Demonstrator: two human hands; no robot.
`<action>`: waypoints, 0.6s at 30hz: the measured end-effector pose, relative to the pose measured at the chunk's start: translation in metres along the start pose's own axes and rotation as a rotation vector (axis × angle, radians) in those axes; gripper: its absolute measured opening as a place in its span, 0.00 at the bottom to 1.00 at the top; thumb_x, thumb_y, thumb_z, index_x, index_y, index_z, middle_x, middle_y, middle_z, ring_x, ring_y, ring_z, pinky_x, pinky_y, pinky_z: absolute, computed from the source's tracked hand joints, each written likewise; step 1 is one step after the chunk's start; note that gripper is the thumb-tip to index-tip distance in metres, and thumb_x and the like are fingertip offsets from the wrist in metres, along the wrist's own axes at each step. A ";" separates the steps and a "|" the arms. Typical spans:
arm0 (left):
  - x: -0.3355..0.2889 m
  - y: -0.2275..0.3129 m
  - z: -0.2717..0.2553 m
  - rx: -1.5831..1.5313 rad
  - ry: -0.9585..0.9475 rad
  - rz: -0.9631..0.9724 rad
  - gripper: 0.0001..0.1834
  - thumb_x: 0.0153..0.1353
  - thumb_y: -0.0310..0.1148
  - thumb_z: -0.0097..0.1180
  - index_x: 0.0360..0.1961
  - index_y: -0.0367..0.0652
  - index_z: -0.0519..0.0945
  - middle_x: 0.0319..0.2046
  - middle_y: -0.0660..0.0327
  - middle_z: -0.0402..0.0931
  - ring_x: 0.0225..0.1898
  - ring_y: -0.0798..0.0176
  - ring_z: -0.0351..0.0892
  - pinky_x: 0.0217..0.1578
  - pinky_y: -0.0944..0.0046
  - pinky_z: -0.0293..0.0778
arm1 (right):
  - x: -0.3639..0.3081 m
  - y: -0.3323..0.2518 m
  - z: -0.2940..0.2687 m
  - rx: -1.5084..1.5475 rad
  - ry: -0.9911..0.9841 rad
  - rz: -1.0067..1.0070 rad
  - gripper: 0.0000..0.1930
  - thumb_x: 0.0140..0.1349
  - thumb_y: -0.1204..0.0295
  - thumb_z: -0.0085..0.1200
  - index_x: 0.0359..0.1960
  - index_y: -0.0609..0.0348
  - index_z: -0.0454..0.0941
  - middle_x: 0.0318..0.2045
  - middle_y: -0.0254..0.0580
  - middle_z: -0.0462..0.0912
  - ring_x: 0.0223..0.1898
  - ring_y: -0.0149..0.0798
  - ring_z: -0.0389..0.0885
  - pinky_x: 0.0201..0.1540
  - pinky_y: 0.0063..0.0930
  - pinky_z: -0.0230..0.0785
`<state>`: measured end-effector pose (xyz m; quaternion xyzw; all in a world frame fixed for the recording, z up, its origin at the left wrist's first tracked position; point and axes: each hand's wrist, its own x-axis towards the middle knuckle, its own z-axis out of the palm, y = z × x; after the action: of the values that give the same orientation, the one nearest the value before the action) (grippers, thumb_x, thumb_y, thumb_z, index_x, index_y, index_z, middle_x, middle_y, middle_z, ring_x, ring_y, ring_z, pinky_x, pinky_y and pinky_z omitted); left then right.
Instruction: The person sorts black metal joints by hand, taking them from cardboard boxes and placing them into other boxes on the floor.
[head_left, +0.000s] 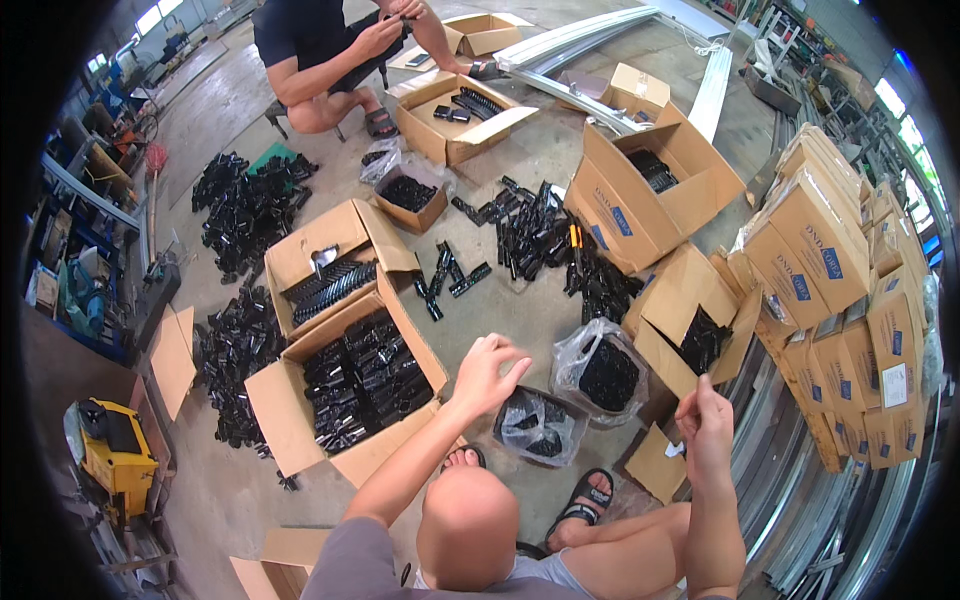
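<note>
My left hand (487,374) hangs in the air between a large carton of black parts (366,380) and a small plastic-lined box (541,424). Its fingers are loosely bent with the thumb apart, and nothing shows in it. On the right, my right hand (706,428) is raised with its fingers curled together. Whatever it may pinch is hidden. Just beyond its fingertips lies an open carton (661,318) with black pieces (703,341) in it. A clear plastic bag (601,377) of small black parts stands between my hands.
Loose piles of black parts (242,350) spread left and ahead (545,235). Another person (335,60) sits far left, both hands together, near an open carton (455,115). Stacked cartons (810,240) rise at right beside long metal profiles (790,500). A yellow machine (115,460) stands at left.
</note>
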<state>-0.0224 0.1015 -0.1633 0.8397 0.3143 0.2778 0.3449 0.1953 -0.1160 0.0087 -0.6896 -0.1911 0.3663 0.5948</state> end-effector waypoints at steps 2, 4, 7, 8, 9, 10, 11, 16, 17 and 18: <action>0.025 -0.043 0.039 0.116 -0.084 -0.157 0.19 0.59 0.42 0.65 0.46 0.41 0.81 0.45 0.51 0.78 0.51 0.46 0.76 0.52 0.52 0.73 | 0.002 0.002 0.000 -0.122 -0.045 -0.016 0.21 0.75 0.61 0.45 0.26 0.62 0.76 0.19 0.29 0.70 0.22 0.23 0.67 0.26 0.20 0.57; 0.056 -0.081 0.068 0.214 -0.165 -0.390 0.26 0.58 0.42 0.65 0.55 0.41 0.77 0.49 0.48 0.77 0.56 0.44 0.75 0.57 0.50 0.72 | -0.001 -0.001 0.008 -0.160 -0.074 -0.023 0.18 0.75 0.64 0.46 0.29 0.64 0.77 0.21 0.32 0.73 0.24 0.24 0.69 0.28 0.21 0.60; 0.100 -0.114 0.092 0.326 -0.205 -0.758 0.33 0.58 0.40 0.64 0.62 0.40 0.69 0.55 0.45 0.74 0.60 0.43 0.72 0.60 0.47 0.70 | -0.017 -0.008 0.017 -0.240 -0.110 0.012 0.13 0.72 0.68 0.49 0.33 0.66 0.78 0.26 0.35 0.79 0.28 0.27 0.76 0.34 0.22 0.68; 0.112 -0.116 0.101 0.351 -0.169 -0.813 0.33 0.58 0.39 0.63 0.62 0.39 0.68 0.56 0.45 0.73 0.61 0.43 0.72 0.60 0.46 0.70 | -0.031 -0.006 0.015 -0.253 -0.167 0.042 0.12 0.71 0.68 0.51 0.36 0.66 0.80 0.29 0.39 0.81 0.31 0.31 0.79 0.37 0.26 0.71; 0.125 -0.118 0.115 0.369 -0.131 -0.873 0.32 0.59 0.38 0.63 0.63 0.39 0.67 0.58 0.45 0.72 0.61 0.43 0.71 0.59 0.45 0.70 | -0.046 -0.003 0.010 -0.273 -0.229 0.072 0.12 0.69 0.67 0.54 0.39 0.65 0.81 0.32 0.42 0.84 0.35 0.35 0.83 0.41 0.29 0.74; 0.132 -0.124 0.132 0.391 -0.116 -0.905 0.32 0.58 0.37 0.63 0.62 0.39 0.67 0.58 0.46 0.72 0.62 0.43 0.70 0.59 0.45 0.70 | -0.064 -0.012 0.012 -0.230 -0.268 0.145 0.11 0.69 0.68 0.56 0.44 0.63 0.81 0.36 0.42 0.84 0.41 0.37 0.82 0.47 0.30 0.73; 0.141 -0.135 0.143 0.424 -0.093 -0.938 0.32 0.58 0.36 0.63 0.62 0.39 0.67 0.59 0.47 0.71 0.63 0.43 0.69 0.59 0.45 0.70 | -0.076 -0.012 0.016 -0.178 -0.315 0.216 0.12 0.69 0.68 0.58 0.48 0.61 0.82 0.40 0.42 0.85 0.47 0.39 0.81 0.53 0.30 0.72; 0.158 -0.215 0.144 0.792 0.150 -0.740 0.35 0.55 0.34 0.64 0.63 0.39 0.68 0.57 0.48 0.72 0.64 0.44 0.66 0.58 0.46 0.70 | -0.065 0.048 0.021 -0.710 -0.423 -0.078 0.14 0.65 0.71 0.59 0.51 0.62 0.79 0.42 0.45 0.85 0.46 0.43 0.83 0.53 0.33 0.73; 0.154 -0.229 0.140 0.749 0.099 -0.736 0.34 0.55 0.34 0.64 0.63 0.39 0.68 0.57 0.48 0.72 0.63 0.44 0.67 0.57 0.47 0.71 | -0.058 0.055 0.018 -0.694 -0.424 -0.132 0.14 0.65 0.71 0.59 0.51 0.62 0.79 0.42 0.46 0.85 0.46 0.43 0.83 0.53 0.33 0.73; 0.169 -0.219 0.138 0.694 0.046 -0.701 0.33 0.56 0.35 0.64 0.62 0.39 0.69 0.56 0.47 0.72 0.62 0.44 0.69 0.57 0.47 0.71 | -0.046 0.056 0.022 -0.656 -0.388 -0.152 0.14 0.65 0.71 0.59 0.51 0.62 0.79 0.42 0.46 0.85 0.46 0.43 0.83 0.53 0.33 0.73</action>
<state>0.1082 0.2907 -0.3701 0.7423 0.6595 0.0423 0.1106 0.1390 -0.1455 -0.0323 -0.7449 -0.4578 0.3642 0.3208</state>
